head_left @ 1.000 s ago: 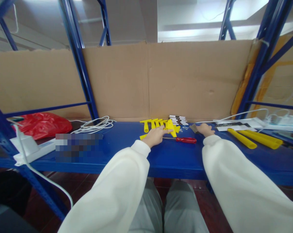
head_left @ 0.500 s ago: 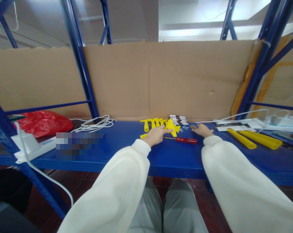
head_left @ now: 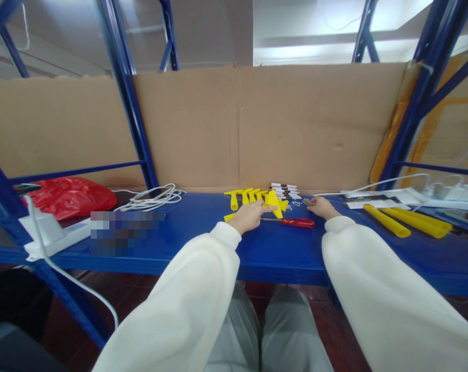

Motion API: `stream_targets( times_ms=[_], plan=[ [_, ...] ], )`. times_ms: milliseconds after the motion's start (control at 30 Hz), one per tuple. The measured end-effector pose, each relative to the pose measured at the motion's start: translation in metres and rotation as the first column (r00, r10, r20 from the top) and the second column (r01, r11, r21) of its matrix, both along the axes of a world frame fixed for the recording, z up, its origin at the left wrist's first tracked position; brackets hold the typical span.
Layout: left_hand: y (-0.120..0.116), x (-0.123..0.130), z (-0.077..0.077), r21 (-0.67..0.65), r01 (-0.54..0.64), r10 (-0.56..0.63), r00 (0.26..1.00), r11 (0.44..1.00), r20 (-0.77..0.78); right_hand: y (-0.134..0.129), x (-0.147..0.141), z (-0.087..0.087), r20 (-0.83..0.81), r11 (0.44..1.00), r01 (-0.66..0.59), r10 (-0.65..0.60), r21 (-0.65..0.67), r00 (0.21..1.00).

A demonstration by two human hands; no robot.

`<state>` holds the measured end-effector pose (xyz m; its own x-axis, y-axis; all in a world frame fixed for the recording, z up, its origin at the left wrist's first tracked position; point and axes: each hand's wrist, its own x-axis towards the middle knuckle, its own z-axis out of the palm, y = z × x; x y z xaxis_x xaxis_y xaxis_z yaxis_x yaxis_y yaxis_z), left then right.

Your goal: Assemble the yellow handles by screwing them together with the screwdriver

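While keeping left hand (head_left: 249, 217) at the yellow parts (head_left: 274, 204) on the blue shelf (head_left: 202, 237), with hold impossible to tell, now turning the grey piece (head_left: 307, 202), pinched in the grip of right hand (head_left: 322, 207), apparently adjusting, not releasing

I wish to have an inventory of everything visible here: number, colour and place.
T-shaped pieces: several, yellow, shelf centre
Screwdriver: one, red handle, before these
Striped pieces: several, white and black, at back
Pale bits: several, whitish, before striped pieces
Small item: one, greyish, right of pale bits
Long tubes: at least two, yellow, right side
Cable coil: one, white, left of centre
Bag: one, red, far left
Power strip: one, white, left
Pixelated patch: one, contents unreadable, left
Shelf: one, blue, across
Cardboard: panels, brown, behind
Trousers: one pair, grey, below
Sleeves: two, white, foreground
Left hand: one, at T-shaped pieces
Right hand: one, holding small item
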<state>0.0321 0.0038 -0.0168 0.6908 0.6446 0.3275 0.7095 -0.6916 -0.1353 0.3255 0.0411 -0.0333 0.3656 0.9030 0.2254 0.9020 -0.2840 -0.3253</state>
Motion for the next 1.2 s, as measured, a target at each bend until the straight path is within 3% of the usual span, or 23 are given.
stream_targets(
  times_ms=[500,1200],
  plan=[
    [-0.003,0.0,0.002,-0.001,-0.011,0.012,1.0,1.0,0.014,0.004,0.004,-0.002,0.021,0.998,-0.046,0.045,0.04,0.999],
    [-0.002,-0.001,0.003,-0.023,0.011,-0.012,1.0,1.0,-0.008,0.0,-0.022,0.006,0.185,0.994,-0.014,0.034,-0.109,0.982]
  ],
)
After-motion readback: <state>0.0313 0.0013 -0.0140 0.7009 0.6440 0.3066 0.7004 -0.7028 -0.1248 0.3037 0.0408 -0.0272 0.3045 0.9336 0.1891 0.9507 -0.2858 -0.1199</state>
